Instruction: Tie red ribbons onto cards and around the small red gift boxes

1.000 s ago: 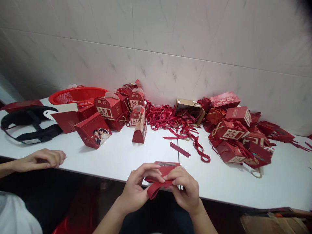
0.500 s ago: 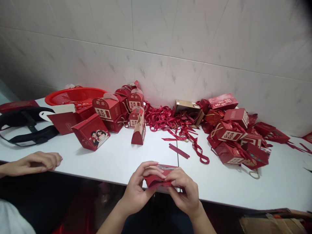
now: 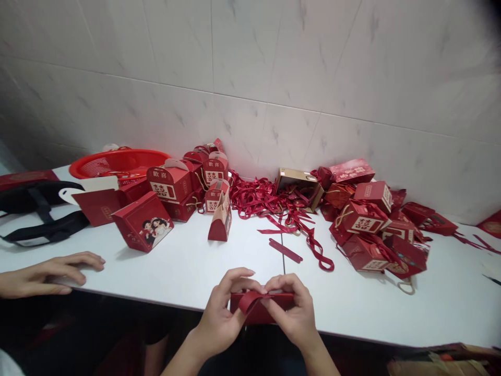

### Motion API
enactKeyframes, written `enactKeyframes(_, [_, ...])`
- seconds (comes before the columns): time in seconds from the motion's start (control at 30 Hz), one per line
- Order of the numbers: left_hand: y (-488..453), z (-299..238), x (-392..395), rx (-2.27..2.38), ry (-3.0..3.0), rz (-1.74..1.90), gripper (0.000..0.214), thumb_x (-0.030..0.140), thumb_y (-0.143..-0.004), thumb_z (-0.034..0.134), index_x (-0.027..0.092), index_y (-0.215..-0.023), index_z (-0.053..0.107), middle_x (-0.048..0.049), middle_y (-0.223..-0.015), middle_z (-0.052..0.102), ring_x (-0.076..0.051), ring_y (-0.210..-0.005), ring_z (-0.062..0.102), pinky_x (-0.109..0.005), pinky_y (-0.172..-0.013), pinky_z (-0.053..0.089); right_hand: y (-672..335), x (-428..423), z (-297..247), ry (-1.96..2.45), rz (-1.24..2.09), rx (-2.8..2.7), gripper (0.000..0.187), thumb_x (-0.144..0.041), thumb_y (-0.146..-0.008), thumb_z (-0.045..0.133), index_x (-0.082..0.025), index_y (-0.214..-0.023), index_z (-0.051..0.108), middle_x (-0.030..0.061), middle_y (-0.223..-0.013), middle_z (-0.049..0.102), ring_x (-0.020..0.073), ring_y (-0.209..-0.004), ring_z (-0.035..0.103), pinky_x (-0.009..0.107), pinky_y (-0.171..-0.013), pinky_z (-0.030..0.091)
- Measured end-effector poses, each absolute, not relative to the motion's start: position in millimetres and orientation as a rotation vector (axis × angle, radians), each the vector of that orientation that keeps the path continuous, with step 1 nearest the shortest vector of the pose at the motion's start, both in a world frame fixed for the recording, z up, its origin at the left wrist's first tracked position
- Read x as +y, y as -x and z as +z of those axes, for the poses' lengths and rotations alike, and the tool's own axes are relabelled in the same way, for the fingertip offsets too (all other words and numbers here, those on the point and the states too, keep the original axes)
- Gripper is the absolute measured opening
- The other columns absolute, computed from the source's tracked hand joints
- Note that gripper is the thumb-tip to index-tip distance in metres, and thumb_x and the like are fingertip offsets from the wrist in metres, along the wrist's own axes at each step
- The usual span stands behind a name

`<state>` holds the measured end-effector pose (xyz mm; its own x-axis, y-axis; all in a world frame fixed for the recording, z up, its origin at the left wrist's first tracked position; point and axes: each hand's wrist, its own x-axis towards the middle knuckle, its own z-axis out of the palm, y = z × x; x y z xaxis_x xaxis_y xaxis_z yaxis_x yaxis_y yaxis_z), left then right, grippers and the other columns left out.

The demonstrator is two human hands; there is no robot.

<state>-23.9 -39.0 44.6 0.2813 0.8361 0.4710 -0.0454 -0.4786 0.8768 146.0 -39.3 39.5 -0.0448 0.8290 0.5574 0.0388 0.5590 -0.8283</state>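
At the table's front edge, a small red gift box (image 3: 263, 315) sits between my two hands. A looped red ribbon (image 3: 247, 302) lies across its top. My left hand (image 3: 223, 308) is closed around the loop, thumb below and fingers above. My right hand (image 3: 295, 309) pinches the ribbon close to the middle of the box, fingertips nearly meeting those of the left. The fingers cover part of the box top. Just beyond my hands lies a flat dark-red strip (image 3: 285, 250).
Red gift boxes (image 3: 168, 185) stand at left, more boxes (image 3: 368, 224) are heaped at right. Between them lie tangled ribbons (image 3: 254, 196) and an open carton (image 3: 299, 183). A red basket (image 3: 117, 159), a black strapped object (image 3: 45, 209) and another person's hand (image 3: 58, 271) are at far left.
The box in my hands has tilted so its red side faces me, and a ribbon loop now shows. My fingertips have come together. The other person's fingers have spread.
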Motion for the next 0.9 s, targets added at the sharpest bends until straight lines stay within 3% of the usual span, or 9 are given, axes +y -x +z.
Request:
enactKeyframes(0.2, [14, 42, -32, 0.814, -1.7, 1.371, 0.047, 0.018, -0.091, 0.057, 0.03, -0.129, 0.033, -0.0026, -0.095, 0.064, -0.016, -0.09, 0.065, -0.029, -0.084, 0.053, -162, -35, 63, 0.875, 0.796, -1.681, 0.013, -0.016, -0.077, 0.07, -0.02, -0.089, 0.07, 0.0057, -0.087, 0.073, 0.0202, -0.084, 0.069, 0.03, -0.076, 0.056])
enactKeyframes(0.43, [-5, 34, -25, 0.821, -1.652, 1.445, 0.051, 0.02, -0.087, 0.061, 0.034, -0.13, 0.038, -0.0027, -0.099, 0.059, -0.018, -0.091, 0.063, -0.029, -0.083, 0.054, -173, -38, 66, 0.909, 0.654, -1.709, 0.016, -0.008, -0.076, 0.065, -0.02, -0.085, 0.071, 0.004, -0.078, 0.072, 0.0172, -0.072, 0.068, 0.025, -0.066, 0.054])
enactKeyframes(0.6, [-14, 26, -23, 0.902, -1.524, 1.551, 0.052, 0.027, -0.083, 0.065, 0.03, -0.13, 0.045, -0.0092, -0.123, 0.055, -0.027, -0.115, 0.055, -0.037, -0.094, 0.051, -199, -29, 66, 0.956, 0.515, -1.63, 0.008, -0.015, -0.079, 0.065, -0.019, -0.083, 0.07, 0.0047, -0.075, 0.073, 0.019, -0.07, 0.069, 0.028, -0.065, 0.056])
enactKeyframes(0.67, [-11, 24, -19, 0.933, -1.518, 1.587, 0.052, 0.027, -0.081, 0.067, 0.029, -0.129, 0.047, -0.0103, -0.127, 0.053, -0.028, -0.118, 0.053, -0.039, -0.094, 0.05, -225, -17, 73, 1.071, 0.383, -1.493, 0.005, -0.023, -0.079, 0.068, -0.019, -0.082, 0.07, 0.0048, -0.076, 0.074, 0.0203, -0.071, 0.069, 0.03, -0.065, 0.057])
enactKeyframes(0.77, [1, 25, -10, 0.997, -1.553, 1.64, 0.05, 0.028, -0.079, 0.069, 0.028, -0.125, 0.05, -0.0099, -0.124, 0.055, -0.029, -0.114, 0.055, -0.038, -0.089, 0.051, -279, 9, 110, 1.238, -0.02, -1.136, 0.021, -0.036, -0.073, 0.075, -0.017, -0.08, 0.071, 0.0063, -0.079, 0.073, 0.0232, -0.074, 0.069, 0.036, -0.069, 0.057])
enactKeyframes(0.9, [17, 24, 3, 1.165, -1.553, 1.688, 0.047, 0.033, -0.081, 0.065, 0.028, -0.125, 0.049, -0.0095, -0.124, 0.055, -0.028, -0.114, 0.054, -0.037, -0.087, 0.05, -357, 58, 199, 1.192, -0.588, -0.687, 0.05, -0.047, -0.08, 0.065, -0.005, -0.107, 0.067, 0.0189, -0.104, 0.067, 0.0299, -0.099, 0.065, 0.043, -0.089, 0.05])
